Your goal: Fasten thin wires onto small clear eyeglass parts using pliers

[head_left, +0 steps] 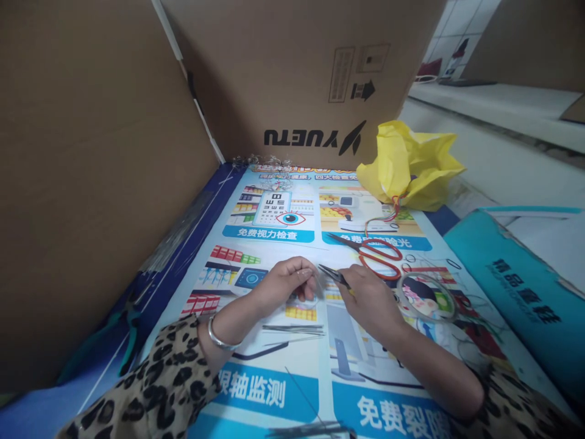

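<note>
Near the middle of the printed poster, my left hand pinches a thin curved wire between thumb and fingers. My right hand is wrapped round dark-jawed pliers, whose tips point left toward the wire, close to my left fingertips. Whether the jaws touch the wire is too small to tell. Below my left hand lie several thin dark wire pieces. Orange-handled scissors rest just beyond my right hand, blades pointing left. A clear ring-shaped coil lies to the right of that hand.
Cardboard walls stand at the back and left. A yellow crumpled bag sits at the back right, a teal box at the right. Teal-handled pliers lie at the left. More wires lie at the front edge; wire pieces at the back.
</note>
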Demonstrator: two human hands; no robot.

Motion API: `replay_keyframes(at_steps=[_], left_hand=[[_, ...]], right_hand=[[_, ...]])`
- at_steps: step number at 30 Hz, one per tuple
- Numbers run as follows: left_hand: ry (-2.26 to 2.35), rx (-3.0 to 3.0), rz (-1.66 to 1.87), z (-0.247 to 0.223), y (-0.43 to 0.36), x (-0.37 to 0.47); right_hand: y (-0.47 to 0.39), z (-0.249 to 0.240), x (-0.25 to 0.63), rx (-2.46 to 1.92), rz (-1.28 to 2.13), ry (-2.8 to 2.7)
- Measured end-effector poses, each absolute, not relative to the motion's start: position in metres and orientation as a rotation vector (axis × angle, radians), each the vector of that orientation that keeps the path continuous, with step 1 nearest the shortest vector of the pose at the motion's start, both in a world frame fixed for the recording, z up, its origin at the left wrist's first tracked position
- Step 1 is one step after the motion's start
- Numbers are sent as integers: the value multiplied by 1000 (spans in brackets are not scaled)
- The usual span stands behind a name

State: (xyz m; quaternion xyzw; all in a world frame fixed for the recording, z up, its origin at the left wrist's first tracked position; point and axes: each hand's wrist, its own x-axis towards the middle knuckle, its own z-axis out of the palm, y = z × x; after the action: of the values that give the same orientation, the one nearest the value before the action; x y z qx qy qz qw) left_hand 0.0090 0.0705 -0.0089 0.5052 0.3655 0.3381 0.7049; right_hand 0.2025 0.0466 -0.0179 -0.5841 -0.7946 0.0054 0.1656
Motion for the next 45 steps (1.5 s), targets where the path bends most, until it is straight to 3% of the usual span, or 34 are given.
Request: replay_keyframes(at_steps=[25,37,45], left_hand=[[700,1011,735,-4,72,6],[922,1136,742,-2,68,10],[991,1166,823,-3,66,15]], right_hand=[[48,-19,203,-1603,24,-2311],[49,-19,204,-1616,29,-2297],[50,-15,205,-1536,-191,-2338]])
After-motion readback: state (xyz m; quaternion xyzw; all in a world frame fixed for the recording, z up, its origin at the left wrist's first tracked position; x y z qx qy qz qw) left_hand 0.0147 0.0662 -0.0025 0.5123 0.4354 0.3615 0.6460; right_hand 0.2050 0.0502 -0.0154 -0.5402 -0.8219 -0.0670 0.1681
